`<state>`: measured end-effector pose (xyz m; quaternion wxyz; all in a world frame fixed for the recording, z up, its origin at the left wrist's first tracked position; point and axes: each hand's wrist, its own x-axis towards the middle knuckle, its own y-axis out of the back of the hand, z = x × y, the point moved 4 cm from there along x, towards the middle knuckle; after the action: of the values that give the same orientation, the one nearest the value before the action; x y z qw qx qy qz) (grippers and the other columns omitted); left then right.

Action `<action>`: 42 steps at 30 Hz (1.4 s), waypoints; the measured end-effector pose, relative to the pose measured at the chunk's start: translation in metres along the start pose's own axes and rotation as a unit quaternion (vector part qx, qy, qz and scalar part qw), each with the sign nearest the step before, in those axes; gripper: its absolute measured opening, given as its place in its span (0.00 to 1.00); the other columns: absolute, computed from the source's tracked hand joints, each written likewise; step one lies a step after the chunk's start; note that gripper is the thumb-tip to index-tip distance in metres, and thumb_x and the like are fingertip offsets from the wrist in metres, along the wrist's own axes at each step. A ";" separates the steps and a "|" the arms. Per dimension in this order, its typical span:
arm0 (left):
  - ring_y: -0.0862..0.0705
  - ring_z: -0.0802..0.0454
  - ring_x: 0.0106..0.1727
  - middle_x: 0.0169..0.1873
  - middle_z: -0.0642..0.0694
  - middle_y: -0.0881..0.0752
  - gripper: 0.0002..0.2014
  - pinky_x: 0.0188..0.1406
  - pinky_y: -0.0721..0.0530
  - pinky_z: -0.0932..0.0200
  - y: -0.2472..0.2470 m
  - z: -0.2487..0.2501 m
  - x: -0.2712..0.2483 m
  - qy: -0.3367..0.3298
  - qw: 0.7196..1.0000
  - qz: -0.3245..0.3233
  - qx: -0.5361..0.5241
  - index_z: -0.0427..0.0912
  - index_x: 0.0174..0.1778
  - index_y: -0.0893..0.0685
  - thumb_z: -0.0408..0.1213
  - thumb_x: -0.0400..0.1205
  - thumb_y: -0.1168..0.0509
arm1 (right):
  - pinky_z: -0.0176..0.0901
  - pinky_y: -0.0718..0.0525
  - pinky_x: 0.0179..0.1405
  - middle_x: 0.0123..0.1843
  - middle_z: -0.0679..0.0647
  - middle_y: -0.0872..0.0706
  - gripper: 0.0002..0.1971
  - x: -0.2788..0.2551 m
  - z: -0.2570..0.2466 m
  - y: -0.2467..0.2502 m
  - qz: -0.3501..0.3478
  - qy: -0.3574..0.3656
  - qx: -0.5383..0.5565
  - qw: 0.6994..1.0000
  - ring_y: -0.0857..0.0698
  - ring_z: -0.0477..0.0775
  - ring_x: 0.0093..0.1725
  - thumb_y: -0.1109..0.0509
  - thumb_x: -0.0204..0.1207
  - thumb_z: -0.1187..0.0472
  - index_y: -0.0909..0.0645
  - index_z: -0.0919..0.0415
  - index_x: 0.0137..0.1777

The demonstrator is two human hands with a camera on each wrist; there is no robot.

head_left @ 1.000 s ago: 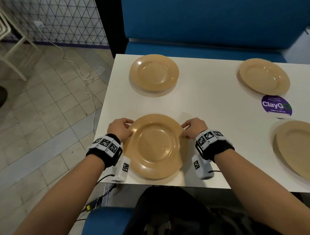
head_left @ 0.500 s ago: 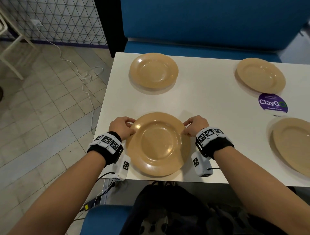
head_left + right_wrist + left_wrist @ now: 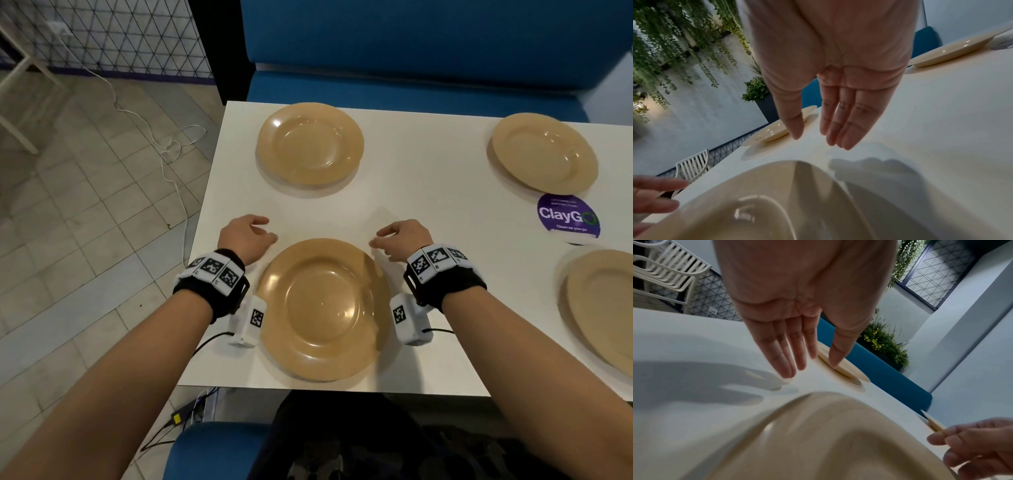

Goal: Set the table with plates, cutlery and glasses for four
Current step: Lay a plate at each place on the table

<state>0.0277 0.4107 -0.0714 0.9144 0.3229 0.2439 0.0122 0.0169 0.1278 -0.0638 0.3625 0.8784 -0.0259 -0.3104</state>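
A tan plate (image 3: 322, 308) lies flat on the white table (image 3: 428, 192) near its front edge. My left hand (image 3: 248, 236) hovers just off the plate's upper left rim, fingers straight and holding nothing (image 3: 797, 352). My right hand (image 3: 399, 238) hovers off the upper right rim, also with straight fingers (image 3: 830, 123). Neither hand touches the plate. Three more tan plates lie on the table: one at the back left (image 3: 310, 144), one at the back right (image 3: 544, 154), one at the right edge (image 3: 603, 305). No cutlery or glasses are in view.
A round purple ClayGo sticker (image 3: 568, 216) sits between the two right-hand plates. A blue bench (image 3: 411, 51) runs behind the table. The table's left edge drops to a tiled floor (image 3: 85, 205) with a white cable on it.
Both hands have let go of the near plate's rim, opened and lifted slightly away. The plate now rests on the table by itself.
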 end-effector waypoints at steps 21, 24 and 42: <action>0.15 0.53 0.29 0.45 0.40 0.13 0.31 0.54 0.12 0.49 -0.014 0.073 0.137 0.037 0.984 0.053 -0.169 0.42 0.77 0.31 0.24 0.77 0.34 | 0.57 0.14 0.58 0.56 0.64 0.13 0.34 0.125 -0.078 -0.009 0.020 -0.054 0.262 0.963 0.13 0.64 0.54 0.30 0.65 0.66 0.33 0.53 0.73; 0.15 0.51 0.30 0.36 0.48 0.15 0.29 0.55 0.13 0.49 -0.020 0.076 0.135 0.039 0.984 0.050 -0.167 0.43 0.75 0.29 0.24 0.77 0.34 | 0.56 0.12 0.54 0.53 0.65 0.12 0.33 0.124 -0.070 -0.003 0.024 -0.056 0.260 0.964 0.12 0.64 0.51 0.31 0.65 0.69 0.32 0.53 0.71; 0.31 0.45 0.76 0.75 0.44 0.30 0.34 0.74 0.32 0.53 -0.062 0.164 0.063 -0.158 0.983 0.090 0.038 0.43 0.79 0.35 0.38 0.77 0.30 | 0.39 0.21 0.56 0.47 0.47 0.17 0.27 0.087 -0.020 0.081 0.129 0.061 0.219 0.965 0.15 0.53 0.51 0.29 0.74 0.61 0.30 0.53 0.72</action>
<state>0.1496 0.2774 -0.0260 0.9237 0.3756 0.0670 0.0340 0.1129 0.0571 -0.0457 0.1992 0.9428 -0.1839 -0.1939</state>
